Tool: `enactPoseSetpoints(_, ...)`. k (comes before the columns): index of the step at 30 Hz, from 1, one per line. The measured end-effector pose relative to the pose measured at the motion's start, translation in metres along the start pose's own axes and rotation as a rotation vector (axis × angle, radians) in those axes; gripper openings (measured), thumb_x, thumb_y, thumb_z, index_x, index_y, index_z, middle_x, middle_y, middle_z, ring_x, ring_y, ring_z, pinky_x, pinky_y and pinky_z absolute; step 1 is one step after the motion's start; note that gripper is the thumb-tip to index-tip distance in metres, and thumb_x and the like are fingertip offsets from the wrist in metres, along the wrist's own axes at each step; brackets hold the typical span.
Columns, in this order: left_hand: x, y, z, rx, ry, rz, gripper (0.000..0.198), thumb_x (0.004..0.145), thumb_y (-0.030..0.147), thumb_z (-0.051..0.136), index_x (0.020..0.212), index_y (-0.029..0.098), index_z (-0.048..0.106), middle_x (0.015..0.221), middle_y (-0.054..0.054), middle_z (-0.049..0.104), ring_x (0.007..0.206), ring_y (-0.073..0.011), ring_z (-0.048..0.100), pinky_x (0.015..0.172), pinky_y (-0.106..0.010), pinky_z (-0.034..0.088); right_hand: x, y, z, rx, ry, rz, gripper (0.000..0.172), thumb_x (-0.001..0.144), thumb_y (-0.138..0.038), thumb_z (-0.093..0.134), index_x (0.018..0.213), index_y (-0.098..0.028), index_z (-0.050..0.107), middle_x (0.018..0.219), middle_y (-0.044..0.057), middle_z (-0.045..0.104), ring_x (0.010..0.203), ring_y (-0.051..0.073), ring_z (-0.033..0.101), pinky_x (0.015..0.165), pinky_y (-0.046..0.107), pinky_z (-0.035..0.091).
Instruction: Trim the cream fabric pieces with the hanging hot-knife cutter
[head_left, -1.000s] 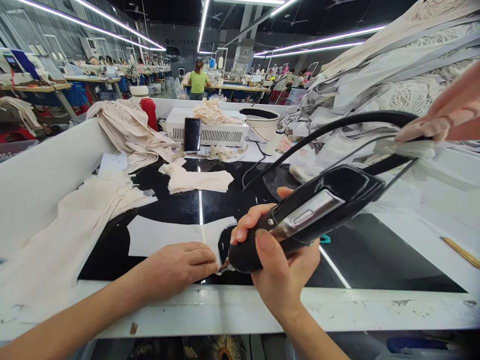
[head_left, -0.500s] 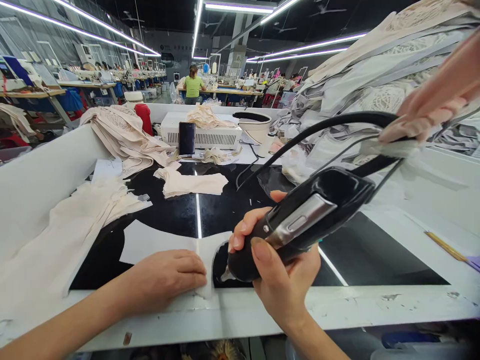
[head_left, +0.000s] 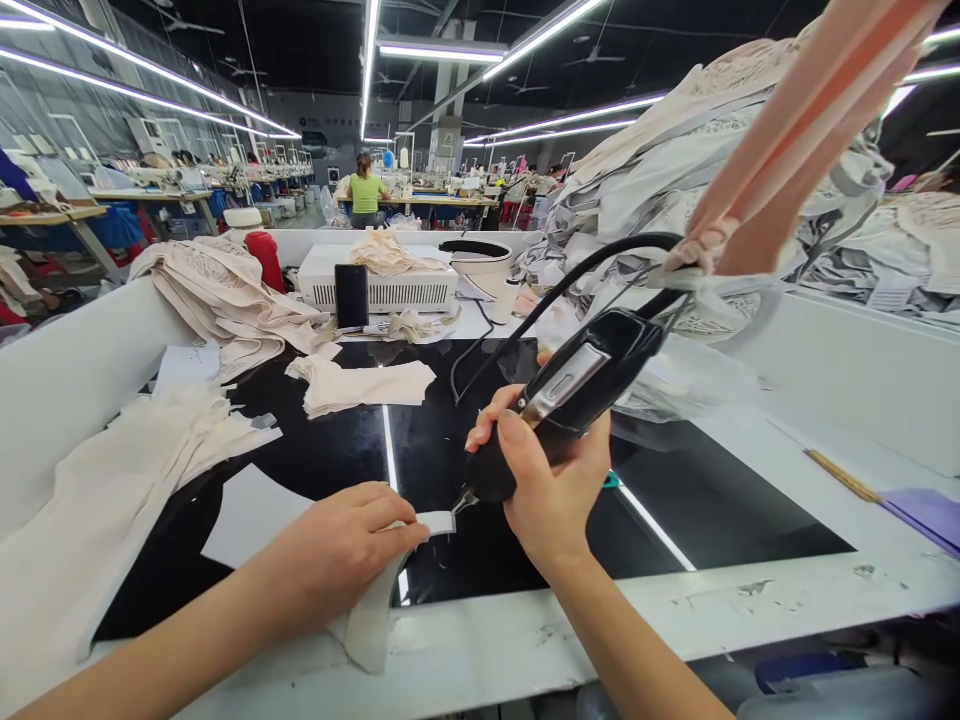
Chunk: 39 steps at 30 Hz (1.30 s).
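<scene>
My right hand (head_left: 559, 490) is wrapped round a black corded handheld tool (head_left: 574, 385), its narrow metal tip (head_left: 464, 500) pointing down and left. A black cable and a tied peach cloth strap (head_left: 780, 160) lead up from its back end. My left hand (head_left: 337, 545) pinches a pale fabric piece between thumb and fingers. A narrow white end (head_left: 439, 522) of the fabric sticks out to the right, at or very near the tool's tip. Another part (head_left: 371, 625) hangs over the table's front edge, and a wider white part (head_left: 251, 515) lies beyond my left hand.
The black work surface (head_left: 690, 500) sits within a white table. Beige fabric pieces (head_left: 367, 387) and heaps (head_left: 217, 300) lie left and ahead. A phone (head_left: 351, 295) leans against a white vented box (head_left: 382, 290). A wooden-handled tool (head_left: 840, 474) lies right. Someone in green (head_left: 366, 195) sits far off.
My left hand has lifted and turned the fabric, so its narrow end now points right toward the tip. The tool has moved slightly away from the front edge. The view has shifted.
</scene>
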<state>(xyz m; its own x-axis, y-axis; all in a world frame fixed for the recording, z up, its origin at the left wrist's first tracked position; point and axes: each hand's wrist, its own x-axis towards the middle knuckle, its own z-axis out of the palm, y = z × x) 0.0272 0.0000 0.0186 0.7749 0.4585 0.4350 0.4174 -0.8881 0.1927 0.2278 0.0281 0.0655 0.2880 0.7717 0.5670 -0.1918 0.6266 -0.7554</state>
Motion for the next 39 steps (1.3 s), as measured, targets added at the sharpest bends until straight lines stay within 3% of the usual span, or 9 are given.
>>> enactPoseSetpoints(4, 0.003, -0.001, 0.010, 0.050, 0.013, 0.000, 0.033, 0.100, 0.000, 0.039, 0.113, 0.014, 0.066, 0.100, -0.008, 0.067, 0.089, -0.0210, 0.064, 0.081, -0.035, 0.062, -0.002, -0.002, -0.001, -0.002, -0.007, 0.012, 0.028, 0.083, -0.026, 0.077, 0.095, -0.028, 0.052, 0.076, -0.009, 0.067, 0.055, 0.011, 0.061, 0.053, 0.028, 0.056)
enactPoseSetpoints(9, -0.005, 0.003, 0.009, 0.108, -0.001, 0.039, 0.031, 0.100, 0.000, 0.040, 0.110, 0.014, 0.066, 0.095, -0.007, 0.065, 0.085, -0.0198, 0.063, 0.089, -0.040, 0.061, -0.004, -0.005, 0.000, 0.008, -0.019, 0.019, 0.029, 0.082, -0.021, 0.075, 0.098, -0.029, 0.052, 0.075, -0.010, 0.067, 0.054, 0.010, 0.061, 0.052, 0.026, 0.055)
enactPoseSetpoints(13, -0.008, 0.010, 0.009, 0.161, -0.051, 0.042, 0.033, 0.096, -0.003, 0.044, 0.117, 0.013, 0.064, 0.092, -0.005, 0.064, 0.085, -0.0195, 0.063, 0.101, -0.046, 0.057, -0.005, -0.006, 0.002, 0.005, -0.015, 0.026, 0.028, 0.082, -0.021, 0.075, 0.095, -0.029, 0.051, 0.074, -0.009, 0.067, 0.054, 0.010, 0.060, 0.051, 0.026, 0.054)
enactPoseSetpoints(18, -0.007, 0.017, 0.012, 0.101, -0.061, 0.060, 0.043, 0.091, -0.004, 0.047, 0.124, 0.019, 0.063, 0.097, -0.004, 0.064, 0.088, -0.0191, 0.063, 0.099, -0.043, 0.057, -0.005, -0.005, 0.001, -0.007, -0.004, 0.017, 0.028, 0.080, -0.022, 0.075, 0.095, -0.028, 0.052, 0.074, -0.009, 0.066, 0.053, 0.010, 0.060, 0.050, 0.026, 0.055)
enactPoseSetpoints(21, -0.005, 0.016, 0.010, 0.073, -0.050, 0.035, 0.049, 0.089, -0.007, 0.042, 0.127, 0.016, 0.061, 0.102, -0.006, 0.064, 0.092, -0.0196, 0.063, 0.100, -0.043, 0.057, -0.003, -0.003, 0.000, -0.005, -0.009, -0.002, 0.028, 0.081, -0.021, 0.075, 0.095, -0.028, 0.052, 0.075, -0.009, 0.066, 0.054, 0.010, 0.061, 0.050, 0.026, 0.056)
enactPoseSetpoints(30, 0.009, -0.001, 0.021, 0.197, 0.037, 0.057, 0.036, 0.102, 0.000, 0.037, 0.125, 0.013, 0.061, 0.099, -0.007, 0.066, 0.089, -0.0193, 0.065, 0.097, -0.042, 0.057, -0.002, 0.005, -0.001, -0.011, 0.005, -0.005, 0.028, 0.081, -0.023, 0.077, 0.096, -0.028, 0.053, 0.077, -0.009, 0.067, 0.054, 0.010, 0.061, 0.051, 0.025, 0.056)
enactPoseSetpoints(39, 0.007, -0.005, 0.025, 0.232, 0.017, 0.023, 0.033, 0.105, 0.004, 0.039, 0.123, 0.014, 0.064, 0.097, -0.006, 0.066, 0.089, -0.0192, 0.067, 0.101, -0.045, 0.056, -0.001, 0.006, 0.000, -0.048, 0.021, 0.004, 0.029, 0.079, -0.025, 0.077, 0.096, -0.028, 0.054, 0.077, -0.009, 0.067, 0.053, 0.010, 0.062, 0.050, 0.025, 0.055)
